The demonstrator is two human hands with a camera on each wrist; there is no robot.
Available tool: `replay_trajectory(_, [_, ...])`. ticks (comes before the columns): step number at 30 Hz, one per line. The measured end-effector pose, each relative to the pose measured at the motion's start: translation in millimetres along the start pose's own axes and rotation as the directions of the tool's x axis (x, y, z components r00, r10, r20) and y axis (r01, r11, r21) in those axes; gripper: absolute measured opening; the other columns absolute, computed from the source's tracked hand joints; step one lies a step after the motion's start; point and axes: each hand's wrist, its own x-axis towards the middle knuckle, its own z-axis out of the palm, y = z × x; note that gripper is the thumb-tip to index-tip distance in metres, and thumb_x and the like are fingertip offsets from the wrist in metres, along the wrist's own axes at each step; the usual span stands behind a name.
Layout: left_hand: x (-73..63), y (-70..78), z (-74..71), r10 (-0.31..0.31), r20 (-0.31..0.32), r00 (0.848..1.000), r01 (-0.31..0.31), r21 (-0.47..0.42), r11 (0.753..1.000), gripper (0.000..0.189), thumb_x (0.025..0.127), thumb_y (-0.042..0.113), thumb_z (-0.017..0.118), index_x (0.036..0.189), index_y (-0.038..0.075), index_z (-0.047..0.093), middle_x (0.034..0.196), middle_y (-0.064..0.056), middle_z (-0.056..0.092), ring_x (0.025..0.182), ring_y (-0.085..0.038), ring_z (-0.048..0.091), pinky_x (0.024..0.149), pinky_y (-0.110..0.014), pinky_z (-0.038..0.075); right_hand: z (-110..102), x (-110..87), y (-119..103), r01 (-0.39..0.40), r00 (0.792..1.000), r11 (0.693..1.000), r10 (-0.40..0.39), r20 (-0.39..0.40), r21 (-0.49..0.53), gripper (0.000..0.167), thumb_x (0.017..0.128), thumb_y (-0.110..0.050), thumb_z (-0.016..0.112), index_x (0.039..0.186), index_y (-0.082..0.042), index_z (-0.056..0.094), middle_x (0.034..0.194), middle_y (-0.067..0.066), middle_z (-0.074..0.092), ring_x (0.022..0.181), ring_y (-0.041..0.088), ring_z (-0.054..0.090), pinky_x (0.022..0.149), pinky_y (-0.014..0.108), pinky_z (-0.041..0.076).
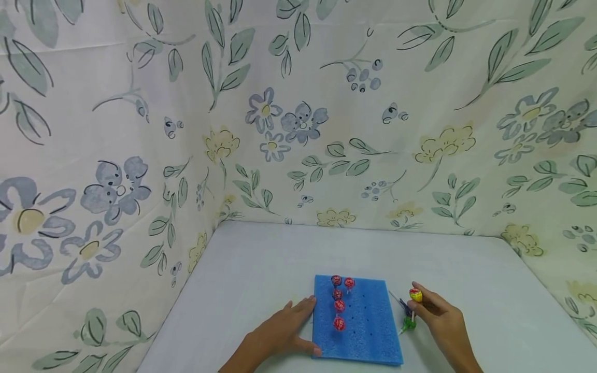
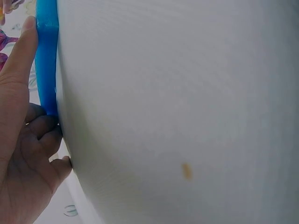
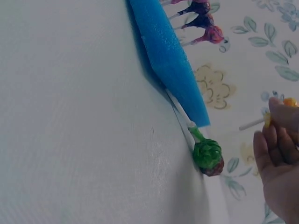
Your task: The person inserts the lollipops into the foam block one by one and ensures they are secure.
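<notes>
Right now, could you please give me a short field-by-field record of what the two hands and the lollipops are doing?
left hand: rests flat on the table, fingers against the left edge of the blue foam board
right hand: pinches a yellow lollipop right of the board
standing in board: five red lollipops
lying on table: green lollipop and a dark one beside the board's right edge

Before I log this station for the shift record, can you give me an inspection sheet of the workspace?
Surface: white table, one small yellowish spot in the left wrist view.
Job's things: blue foam board with five red lollipops standing in its holes; yellow lollipop.
Clutter: green lollipop and a dark one lying beside the board.
Hands: left hand rests against the board's left edge; right hand pinches the yellow lollipop.
Cables: nothing seen.
Surroundings: floral cloth on three sides.
</notes>
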Motion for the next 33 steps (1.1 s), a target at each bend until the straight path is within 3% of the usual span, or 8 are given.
replay_trajectory(5, [0.1,-0.1,0.2,-0.002,0.001,1.0,0.002,-0.003,1.0,0.114,0.078,0.073,0.081,0.169,0.024,0.032,0.173,0.008,0.034,0.16,-0.026,0.033,0.125,-0.059,0.034,2,1.4,-4,-0.103,0.995,0.993,0.103,0.003,0.059,0.039,0.095,-0.025,0.083,0.127,-0.004,0.075,0.103,0.006,0.08,0.082,0.008,0.073,0.074,0.02,0.058])
replay_trajectory(11, [0.7,-0.5,1.1,0.005,-0.008,1.0,-0.005,0.006,1.0,0.114,0.078,0.073,0.08,0.168,0.023,0.033,0.172,0.007,0.035,0.159,-0.028,0.034,0.124,-0.059,0.035,6,-0.3,-7,-0.03,0.999,0.994,0.031,-0.01,0.104,0.018,0.097,-0.02,0.08,0.103,-0.003,0.081,0.094,0.008,0.079,0.079,0.016,0.074,0.069,0.025,0.059])
replay_trajectory(14, [1.0,-0.7,1.5,-0.005,-0.008,1.0,0.005,0.006,1.0,0.114,0.078,0.073,0.081,0.168,0.024,0.033,0.172,0.008,0.035,0.159,-0.029,0.035,0.123,-0.06,0.036,9,-0.9,-7,-0.006,1.0,0.991,0.008,-0.014,0.131,0.014,0.097,-0.014,0.08,0.103,-0.001,0.081,0.096,0.005,0.08,0.081,0.015,0.075,0.07,0.025,0.062])
replay_trajectory(21, [0.3,0.0,1.1,-0.015,0.002,1.0,0.015,0.003,1.0,0.114,0.078,0.073,0.081,0.169,0.024,0.032,0.173,0.009,0.034,0.16,-0.027,0.033,0.125,-0.059,0.034,19,2.2,-14,-0.043,0.999,0.986,0.038,0.033,0.162,0.023,0.095,-0.018,0.082,0.109,0.001,0.079,0.101,0.002,0.08,0.087,0.005,0.075,0.075,0.022,0.063])
replay_trajectory(33, [0.1,-0.2,0.8,0.003,0.0,1.0,-0.003,-0.007,1.0,0.113,0.079,0.072,0.081,0.168,0.023,0.032,0.173,0.008,0.034,0.16,-0.021,0.032,0.127,-0.057,0.031,40,5.6,-23,-0.101,0.991,0.972,0.081,0.103,0.21,0.019,0.099,-0.016,0.077,0.109,0.0,0.08,0.105,0.009,0.081,0.089,0.011,0.076,0.079,0.022,0.062])
